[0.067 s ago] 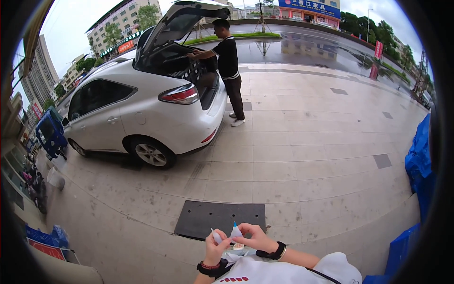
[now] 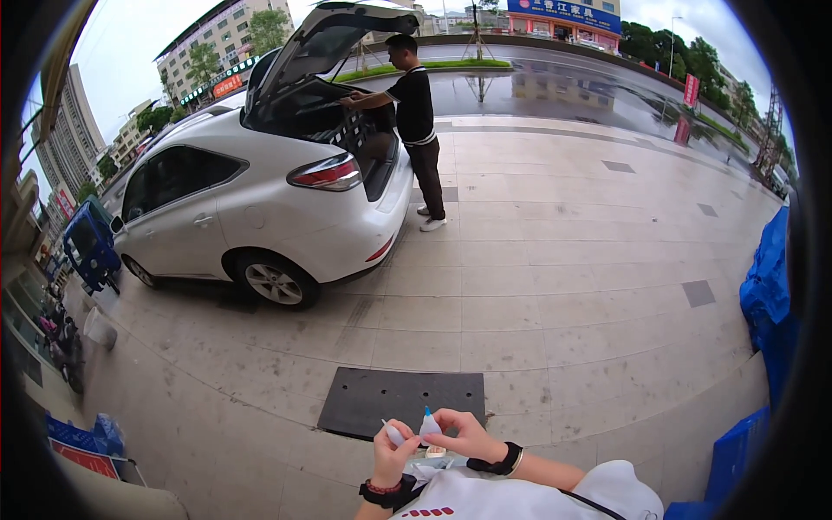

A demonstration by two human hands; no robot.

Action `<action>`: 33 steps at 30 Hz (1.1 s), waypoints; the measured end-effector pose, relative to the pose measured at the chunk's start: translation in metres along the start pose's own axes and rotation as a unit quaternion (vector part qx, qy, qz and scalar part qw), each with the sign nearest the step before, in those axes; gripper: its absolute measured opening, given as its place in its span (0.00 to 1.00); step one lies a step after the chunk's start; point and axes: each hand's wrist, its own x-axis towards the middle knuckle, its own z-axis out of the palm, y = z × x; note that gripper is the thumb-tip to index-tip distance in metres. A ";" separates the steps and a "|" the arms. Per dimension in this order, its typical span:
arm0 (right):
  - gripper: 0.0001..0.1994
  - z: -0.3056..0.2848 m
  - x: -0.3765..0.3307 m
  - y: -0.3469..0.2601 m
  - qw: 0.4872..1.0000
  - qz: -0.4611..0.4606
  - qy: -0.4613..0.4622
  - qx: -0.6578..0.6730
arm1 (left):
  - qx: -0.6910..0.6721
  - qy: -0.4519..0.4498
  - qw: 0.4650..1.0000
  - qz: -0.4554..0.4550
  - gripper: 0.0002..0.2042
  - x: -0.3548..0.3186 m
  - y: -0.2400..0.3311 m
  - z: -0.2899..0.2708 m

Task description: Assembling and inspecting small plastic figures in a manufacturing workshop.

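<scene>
Both hands are held close together low in the view, in front of my white top. My left hand (image 2: 389, 455) is closed round a small white piece with a thin pointed tip (image 2: 395, 433), perhaps a nozzle or a second bottle. Just to its right, my right hand (image 2: 464, 436) pinches a small white squeeze bottle (image 2: 429, 425) that stands upright with a blue tip. My fingertips almost meet at the bottle's base. Below them are a small round pale-orange item (image 2: 435, 451) and some crinkled clear plastic (image 2: 425, 471), partly hidden.
A dark ramp mat (image 2: 400, 400) lies on the tiled pavement ahead. Beyond it stands a white car (image 2: 260, 199) with its tailgate raised; a person (image 2: 418, 121) reaches into the boot. Blue covered goods (image 2: 767, 277) are at right, a white bucket (image 2: 100, 328) at left.
The whole view has shifted very slightly. My hands keep the same hold on both white items, and the person at the car has not visibly moved.
</scene>
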 end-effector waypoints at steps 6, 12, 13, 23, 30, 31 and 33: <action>0.12 0.006 0.000 0.000 1.000 -0.009 -0.009 0.003 | -0.050 0.001 0.999 -0.009 0.09 -0.004 -0.001 -0.006; 0.12 0.003 0.002 0.001 1.000 0.005 0.003 -0.007 | -0.044 0.022 0.999 -0.021 0.08 -0.003 0.007 0.001; 0.12 0.003 0.002 0.001 1.000 0.000 0.005 -0.006 | -0.045 0.032 0.998 -0.036 0.07 -0.003 0.008 0.000; 0.12 -0.001 -0.004 0.001 1.000 0.008 0.015 -0.013 | -0.152 0.058 0.986 0.033 0.09 0.004 -0.005 -0.005; 0.12 -0.008 -0.008 0.004 1.000 0.011 0.025 -0.012 | -0.212 0.055 0.975 0.027 0.15 0.010 -0.003 0.000; 0.12 -0.008 -0.008 0.004 0.999 0.007 0.029 -0.021 | -0.215 0.040 0.976 0.024 0.17 0.010 -0.003 -0.001; 0.12 -0.008 -0.008 0.002 0.999 0.019 0.023 -0.015 | -0.211 0.050 0.976 0.028 0.18 0.009 -0.003 -0.003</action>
